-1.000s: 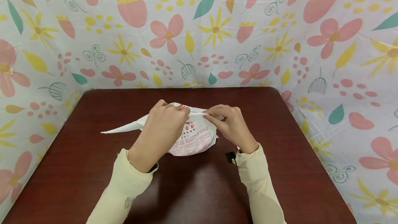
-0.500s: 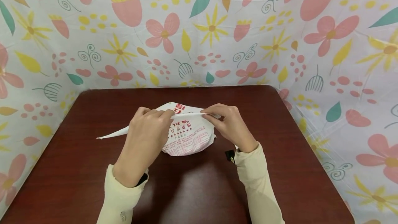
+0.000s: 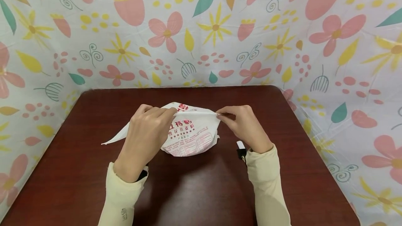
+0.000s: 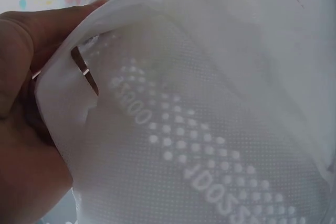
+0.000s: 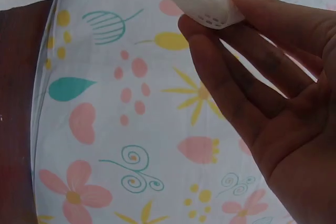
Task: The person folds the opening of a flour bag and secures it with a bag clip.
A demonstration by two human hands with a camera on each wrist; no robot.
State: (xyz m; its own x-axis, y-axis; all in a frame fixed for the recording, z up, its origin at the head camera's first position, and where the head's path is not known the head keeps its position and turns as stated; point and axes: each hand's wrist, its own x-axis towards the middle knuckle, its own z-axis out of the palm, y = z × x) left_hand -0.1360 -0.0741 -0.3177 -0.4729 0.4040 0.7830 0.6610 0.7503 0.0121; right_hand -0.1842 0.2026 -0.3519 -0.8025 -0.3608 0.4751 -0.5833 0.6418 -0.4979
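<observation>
Pinching one end of the upper edge of a white bag (image 3: 185, 138) between thumb and fingertips, the right hand (image 3: 246, 125) holds it taut against the left hand (image 3: 147, 135), whose bent fingers grip that edge. The red-printed bag is over the middle of the dark red bench (image 3: 298, 170), between both hands, its tapering white end (image 3: 117, 136) reaching past the left one. A floral sheet (image 3: 201, 27) hangs behind.
</observation>
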